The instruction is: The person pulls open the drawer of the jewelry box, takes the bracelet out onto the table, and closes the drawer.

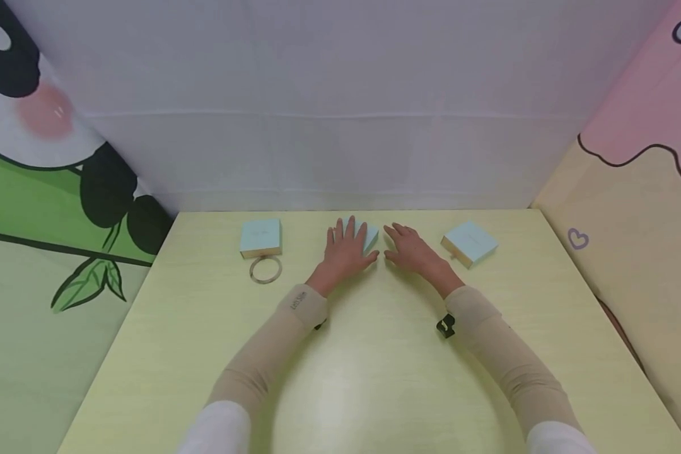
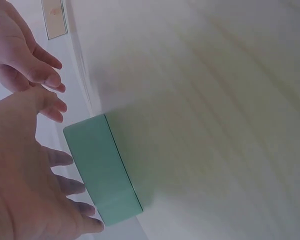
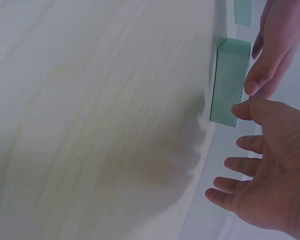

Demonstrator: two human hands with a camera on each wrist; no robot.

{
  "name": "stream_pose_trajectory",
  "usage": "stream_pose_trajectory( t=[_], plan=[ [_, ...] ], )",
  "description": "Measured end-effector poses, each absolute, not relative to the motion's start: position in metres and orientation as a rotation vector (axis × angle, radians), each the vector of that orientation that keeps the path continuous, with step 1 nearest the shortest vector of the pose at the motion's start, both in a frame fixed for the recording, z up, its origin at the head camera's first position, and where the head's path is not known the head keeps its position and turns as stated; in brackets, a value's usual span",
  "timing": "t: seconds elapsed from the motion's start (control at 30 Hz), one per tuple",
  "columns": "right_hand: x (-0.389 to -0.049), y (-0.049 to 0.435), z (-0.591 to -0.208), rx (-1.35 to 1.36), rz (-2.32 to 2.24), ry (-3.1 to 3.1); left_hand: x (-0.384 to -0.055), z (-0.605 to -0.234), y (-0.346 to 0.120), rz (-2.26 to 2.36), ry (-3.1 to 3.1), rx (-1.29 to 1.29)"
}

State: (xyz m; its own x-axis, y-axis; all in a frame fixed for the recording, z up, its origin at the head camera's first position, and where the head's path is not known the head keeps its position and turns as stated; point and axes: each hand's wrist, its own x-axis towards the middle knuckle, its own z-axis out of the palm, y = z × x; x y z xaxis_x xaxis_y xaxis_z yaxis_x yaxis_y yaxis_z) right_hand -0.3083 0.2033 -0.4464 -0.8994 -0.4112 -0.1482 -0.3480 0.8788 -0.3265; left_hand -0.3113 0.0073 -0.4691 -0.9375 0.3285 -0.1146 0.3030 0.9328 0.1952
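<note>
Spread fingers of my left hand (image 1: 345, 252) lie over a small light-blue box (image 1: 371, 234) at the back middle of the table, hiding much of its top. In the left wrist view, the fingertips are right at the edge of this box (image 2: 102, 170), whose plain green-blue side shows. Just right of it is my right hand (image 1: 413, 252), with loosely bent fingers and nothing in them. Its thumb overlaps the box's near end (image 3: 231, 82) in the right wrist view. The two hands' thumbs point toward each other.
Another light-blue box (image 1: 261, 236) with a tan side stands at the back left, a thin round bangle (image 1: 265, 282) lying against its front. A third box (image 1: 470, 243) sits turned at an angle on the right. Cloth walls (image 1: 340, 157) border the table (image 1: 340, 378).
</note>
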Motion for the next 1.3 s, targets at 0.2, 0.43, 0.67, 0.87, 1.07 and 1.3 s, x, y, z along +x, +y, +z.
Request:
stream_pose_trajectory(
  t=[0.2,0.43,0.67,0.87,1.07,1.3],
  plan=[
    [-0.308,0.203,-0.446,-0.578,-0.458,2.835,-0.311,-0.472,0.012,0.192,2.959,0.405],
    [-0.307,0.203,-0.446,-0.58,-0.472,2.841,-0.312,-0.474,0.013,0.15,2.953,0.413],
    [-0.306,0.203,-0.448,-0.57,-0.48,2.832,-0.31,-0.469,0.007,0.287,2.916,0.547],
    [-0.307,0.205,-0.451,-0.555,-0.472,2.83,-0.312,-0.468,-0.005,0.43,2.931,0.705],
    [-0.309,0.206,-0.453,-0.584,-0.487,2.839,-0.313,-0.464,-0.012,0.602,2.951,0.78],
    [-0.309,0.204,-0.453,-0.606,-0.5,2.844,-0.311,-0.462,-0.008,0.451,3.059,0.679]
  ],
)
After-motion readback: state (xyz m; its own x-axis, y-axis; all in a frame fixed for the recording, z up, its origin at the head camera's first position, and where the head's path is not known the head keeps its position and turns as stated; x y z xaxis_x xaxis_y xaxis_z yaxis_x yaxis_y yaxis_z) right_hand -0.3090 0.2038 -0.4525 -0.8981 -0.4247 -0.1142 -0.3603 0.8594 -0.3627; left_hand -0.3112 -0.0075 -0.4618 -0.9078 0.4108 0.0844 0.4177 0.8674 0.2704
